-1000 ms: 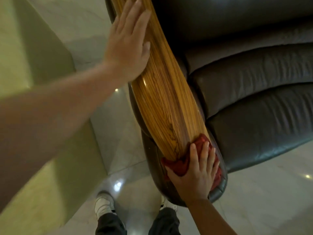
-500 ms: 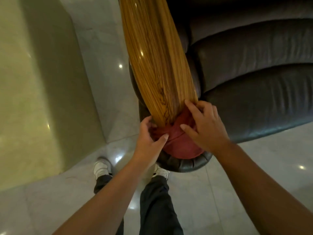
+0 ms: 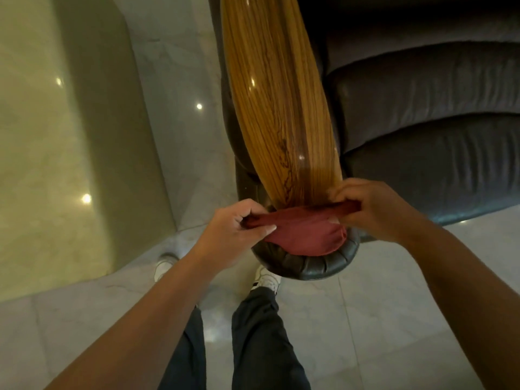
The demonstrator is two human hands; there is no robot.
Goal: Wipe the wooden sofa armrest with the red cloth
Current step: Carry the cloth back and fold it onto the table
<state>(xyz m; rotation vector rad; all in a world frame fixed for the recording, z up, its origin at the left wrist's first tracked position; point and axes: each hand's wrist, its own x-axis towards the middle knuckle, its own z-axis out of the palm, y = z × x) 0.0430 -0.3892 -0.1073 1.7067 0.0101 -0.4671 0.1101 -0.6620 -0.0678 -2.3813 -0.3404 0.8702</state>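
Observation:
The striped, glossy wooden armrest (image 3: 278, 102) runs from the top of the view down to the sofa's near end. The red cloth (image 3: 304, 232) lies over the armrest's near tip, stretched sideways between my hands. My left hand (image 3: 230, 232) pinches the cloth's left end, just left of the tip. My right hand (image 3: 374, 209) pinches the right end, beside the seat cushion. Both hands are shut on the cloth, and the wooden tip itself is hidden under it.
Dark leather sofa cushions (image 3: 422, 130) fill the right side, and a padded leather rim (image 3: 309, 270) wraps the armrest's end. A pale stone wall (image 3: 56, 136) stands at the left. Polished floor tiles (image 3: 380, 319) and my own legs and shoes (image 3: 264, 280) are below.
My left hand came off the upper armrest and down to the cloth. Both hands now pull the cloth taut across the tip, further apart than half a second ago.

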